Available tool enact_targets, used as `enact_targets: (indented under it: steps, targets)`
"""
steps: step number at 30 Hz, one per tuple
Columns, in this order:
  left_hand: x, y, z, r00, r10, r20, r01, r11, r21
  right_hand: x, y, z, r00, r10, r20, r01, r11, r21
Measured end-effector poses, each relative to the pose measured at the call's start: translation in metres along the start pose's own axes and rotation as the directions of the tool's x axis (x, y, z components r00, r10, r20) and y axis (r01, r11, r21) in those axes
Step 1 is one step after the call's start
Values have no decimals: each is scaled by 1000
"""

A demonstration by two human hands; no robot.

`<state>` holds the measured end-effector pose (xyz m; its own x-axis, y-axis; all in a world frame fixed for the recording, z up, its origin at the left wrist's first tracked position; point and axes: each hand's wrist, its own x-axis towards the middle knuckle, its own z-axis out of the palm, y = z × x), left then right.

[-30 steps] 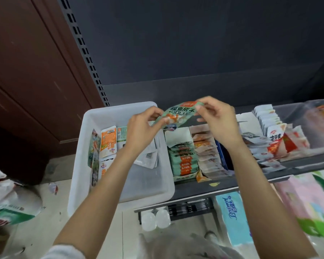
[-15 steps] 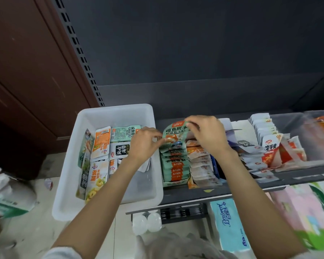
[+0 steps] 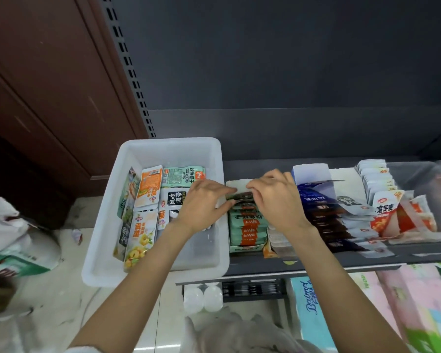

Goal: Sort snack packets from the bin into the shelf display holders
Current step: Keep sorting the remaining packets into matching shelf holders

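Both hands on green packet at back of green holder, beside bin near shelf's left edge. Left hand, right hand pinching its ends (fingers curled). Seat upright, flush with row, then release.

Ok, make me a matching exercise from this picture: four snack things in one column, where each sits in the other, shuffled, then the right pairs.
Things:
1. Orange flat snack packet
2. Green and orange stacked packets
3. Yellow packet showing corn-like pieces
4. Dark blue stacked packets

Places:
A. In the shelf holder right beside the white plastic bin, under both hands
B. Near the bin's front left
C. In the shelf holder right of the right hand
D. Towards the bin's back left

Pairs: 1-D, 2-A, 3-B, 4-C
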<state>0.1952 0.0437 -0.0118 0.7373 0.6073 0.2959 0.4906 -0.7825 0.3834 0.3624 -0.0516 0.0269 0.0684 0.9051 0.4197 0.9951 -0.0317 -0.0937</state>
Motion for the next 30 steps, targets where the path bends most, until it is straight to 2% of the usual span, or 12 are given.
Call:
enact_targets:
  steps: [3, 8, 10, 13, 17, 19, 22, 24, 26, 27, 28, 30]
  targets:
    - [-23, -10, -13, 976, -132, -172, 110, 985, -130, 3, -24, -17, 994, 24, -111, -5, 986, 165]
    - [-71, -42, -29, 775, -419, -473, 362, 908, -212, 25, -83, 10, 997, -80, -4, 76, 937, 341]
    - [-78, -61, -31, 773, -477, -419, 448, 877, -173, 41, -104, 39, 968, -118, 222, 44, 948, 316]
    - [-77, -89, -28, 806, -576, -137, 579, 815, -18, 65, -123, 89, 842, -148, 518, 73, 984, 162]
    - [-71, -98, -23, 716, -675, 180, 642, 737, 210, 78, -131, 127, 697, -50, 716, 53, 998, 19]
    - [-71, -102, -23, 672, -708, 217, 688, 705, 172, 74, -134, 128, 698, -49, 714, 88, 996, -18]
    - [-76, -110, -25, 647, -733, 210, 751, 660, -12, 69, -135, 110, 799, -111, 590, 162, 986, -34]
    - [-77, -108, -31, 641, -752, 151, 764, 607, -221, 70, -132, 89, 863, -47, 503, 69, 997, -24]
    - [-74, -93, -44, 588, -799, 126, 706, 431, -562, 69, -127, 67, 915, 129, 381, -181, 978, 104]
    - [-73, -83, -52, 571, -805, 158, 633, 309, -710, 67, -124, 58, 901, 238, 364, -347, 897, 273]
    - [-72, -74, -59, 582, -787, 205, 555, 201, -807, 65, -121, 48, 860, 316, 402, -494, 716, 493]
    - [-68, -54, -71, 644, -702, 304, 489, 73, -869, 57, -115, 29, 766, 338, 547, -623, 181, 761]
